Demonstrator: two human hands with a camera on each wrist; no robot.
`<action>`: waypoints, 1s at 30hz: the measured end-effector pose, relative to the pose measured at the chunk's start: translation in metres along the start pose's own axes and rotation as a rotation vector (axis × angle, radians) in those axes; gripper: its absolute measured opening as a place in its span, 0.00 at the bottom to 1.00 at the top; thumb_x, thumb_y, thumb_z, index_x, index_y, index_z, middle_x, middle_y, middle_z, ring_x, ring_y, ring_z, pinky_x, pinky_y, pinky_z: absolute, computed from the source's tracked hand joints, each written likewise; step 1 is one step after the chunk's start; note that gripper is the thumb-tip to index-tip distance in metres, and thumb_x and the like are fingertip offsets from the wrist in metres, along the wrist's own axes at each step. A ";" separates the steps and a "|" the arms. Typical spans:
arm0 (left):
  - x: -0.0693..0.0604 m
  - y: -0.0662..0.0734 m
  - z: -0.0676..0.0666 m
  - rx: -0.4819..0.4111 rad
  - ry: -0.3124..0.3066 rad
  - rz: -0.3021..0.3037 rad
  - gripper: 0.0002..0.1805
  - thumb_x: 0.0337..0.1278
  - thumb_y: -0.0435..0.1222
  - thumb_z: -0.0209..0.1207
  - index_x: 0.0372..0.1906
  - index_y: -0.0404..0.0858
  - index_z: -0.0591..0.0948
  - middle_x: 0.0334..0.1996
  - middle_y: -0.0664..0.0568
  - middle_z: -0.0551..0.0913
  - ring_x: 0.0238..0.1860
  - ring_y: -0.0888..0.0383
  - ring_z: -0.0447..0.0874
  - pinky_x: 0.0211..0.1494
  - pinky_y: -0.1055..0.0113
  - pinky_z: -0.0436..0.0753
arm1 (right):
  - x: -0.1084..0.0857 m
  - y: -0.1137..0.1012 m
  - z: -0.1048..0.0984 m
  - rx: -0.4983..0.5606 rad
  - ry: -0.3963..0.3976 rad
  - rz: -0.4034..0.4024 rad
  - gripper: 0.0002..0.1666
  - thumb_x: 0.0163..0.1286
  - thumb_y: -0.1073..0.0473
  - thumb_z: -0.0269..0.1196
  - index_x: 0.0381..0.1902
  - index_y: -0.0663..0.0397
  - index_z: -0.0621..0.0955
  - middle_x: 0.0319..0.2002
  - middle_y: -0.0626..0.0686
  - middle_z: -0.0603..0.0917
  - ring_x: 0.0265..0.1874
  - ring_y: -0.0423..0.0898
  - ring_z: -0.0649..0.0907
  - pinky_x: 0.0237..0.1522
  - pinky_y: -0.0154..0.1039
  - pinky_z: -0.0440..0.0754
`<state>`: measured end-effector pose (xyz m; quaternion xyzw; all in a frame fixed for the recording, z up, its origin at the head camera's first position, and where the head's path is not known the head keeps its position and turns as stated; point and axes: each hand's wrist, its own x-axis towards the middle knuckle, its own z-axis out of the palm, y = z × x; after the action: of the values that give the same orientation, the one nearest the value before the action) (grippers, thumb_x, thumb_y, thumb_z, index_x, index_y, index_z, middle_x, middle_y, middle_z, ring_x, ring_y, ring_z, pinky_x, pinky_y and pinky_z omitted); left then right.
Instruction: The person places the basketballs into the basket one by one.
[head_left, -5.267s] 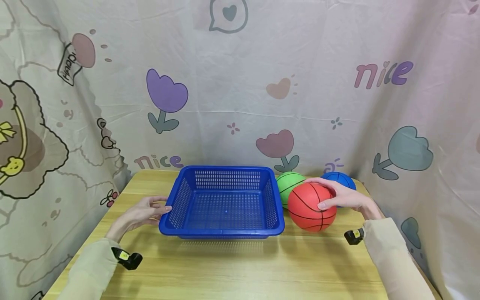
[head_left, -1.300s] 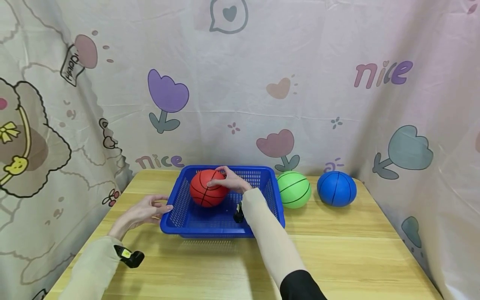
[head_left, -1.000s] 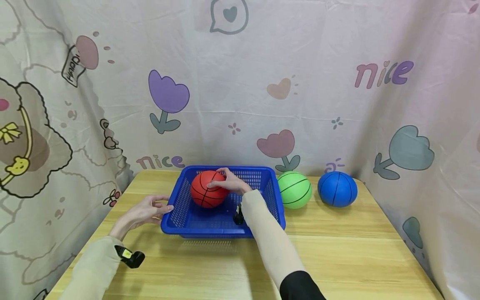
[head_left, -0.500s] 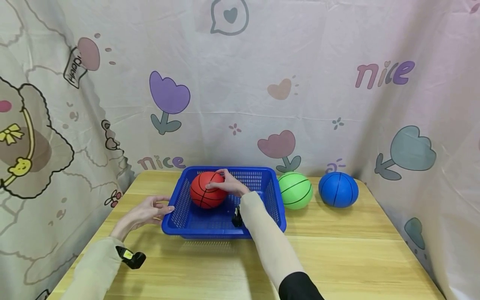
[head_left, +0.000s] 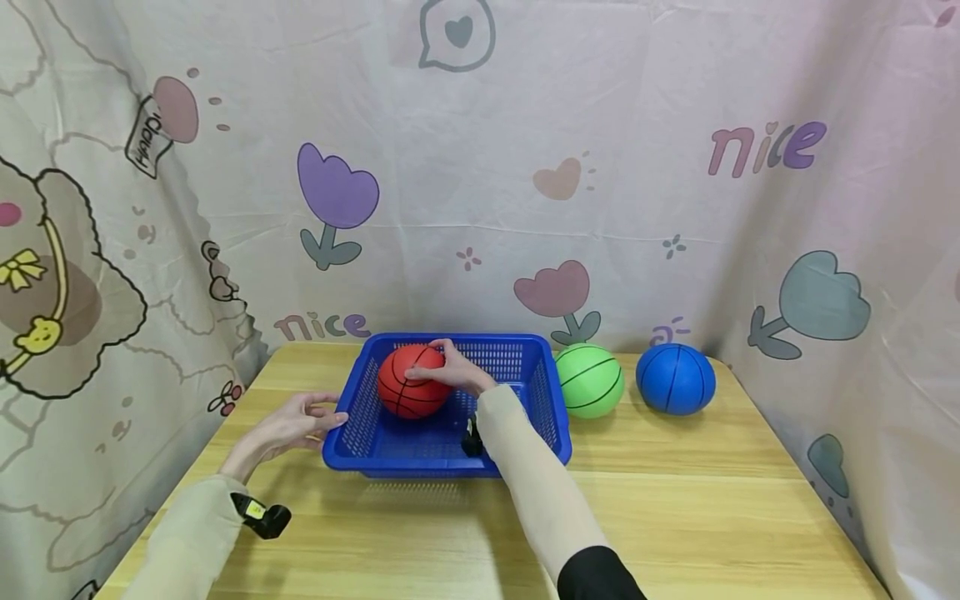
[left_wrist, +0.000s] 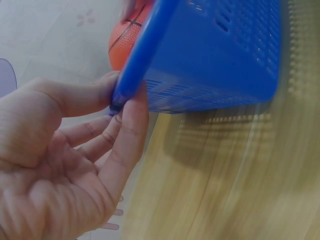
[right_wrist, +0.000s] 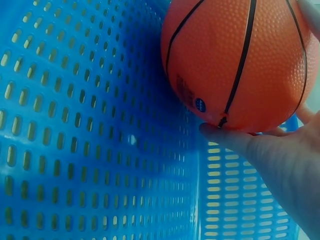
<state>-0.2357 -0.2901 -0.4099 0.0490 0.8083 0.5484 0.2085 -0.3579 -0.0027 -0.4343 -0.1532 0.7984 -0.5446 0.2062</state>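
Observation:
A blue perforated basket (head_left: 450, 463) stands on the wooden table, with a red ball (head_left: 408, 392) inside its left half. My right hand (head_left: 459, 372) grips the ball from its right side, thumb toward the front; the right wrist view shows the thumb (right_wrist: 227, 137) against the red surface. At the basket's left rim, my left hand (head_left: 288, 425) pinches the edge between thumb and fingers, as the left wrist view shows with the hand (left_wrist: 75, 150) on the rim (left_wrist: 137, 60). Some right fingers are hidden behind the ball.
A green ball (head_left: 589, 382) sits close by the basket's right side. Farther right is a blue ball (head_left: 676, 379), near the table's back right corner. A patterned curtain (head_left: 465, 167) hangs behind and beside the wooden table (head_left: 675, 517).
Since the oldest frame, my right hand has carried the red ball leftward from beside the green ball into the basket. In the last second both have shifted slightly left. My left hand keeps its hold.

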 end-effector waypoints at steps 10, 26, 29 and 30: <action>-0.001 0.000 0.001 0.003 0.001 0.001 0.41 0.72 0.39 0.57 0.74 0.20 0.51 0.53 0.34 0.82 0.40 0.56 0.86 0.45 0.59 0.88 | -0.001 -0.004 0.002 0.081 -0.094 0.017 0.49 0.63 0.53 0.71 0.74 0.42 0.57 0.72 0.60 0.65 0.68 0.57 0.72 0.69 0.57 0.74; -0.001 0.000 0.001 -0.008 -0.002 0.009 0.40 0.72 0.38 0.57 0.75 0.20 0.51 0.51 0.36 0.83 0.40 0.57 0.86 0.44 0.60 0.88 | 0.000 -0.004 0.005 -0.049 0.033 -0.067 0.42 0.62 0.46 0.72 0.70 0.45 0.68 0.64 0.60 0.72 0.60 0.55 0.75 0.62 0.55 0.80; -0.001 0.000 0.000 -0.002 -0.001 0.010 0.41 0.72 0.39 0.57 0.75 0.20 0.51 0.50 0.38 0.83 0.39 0.57 0.86 0.43 0.61 0.88 | 0.000 -0.003 0.004 -0.045 0.053 -0.068 0.42 0.62 0.44 0.71 0.70 0.46 0.68 0.66 0.60 0.72 0.61 0.56 0.75 0.63 0.55 0.79; -0.001 -0.001 0.000 -0.001 -0.001 0.009 0.41 0.72 0.39 0.57 0.75 0.20 0.51 0.49 0.39 0.83 0.39 0.57 0.86 0.43 0.61 0.88 | 0.000 -0.003 0.004 -0.045 0.055 -0.064 0.42 0.62 0.44 0.71 0.70 0.46 0.68 0.66 0.60 0.72 0.62 0.56 0.75 0.63 0.55 0.79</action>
<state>-0.2350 -0.2904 -0.4102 0.0526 0.8076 0.5498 0.2066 -0.3559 -0.0070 -0.4327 -0.1682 0.8106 -0.5367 0.1629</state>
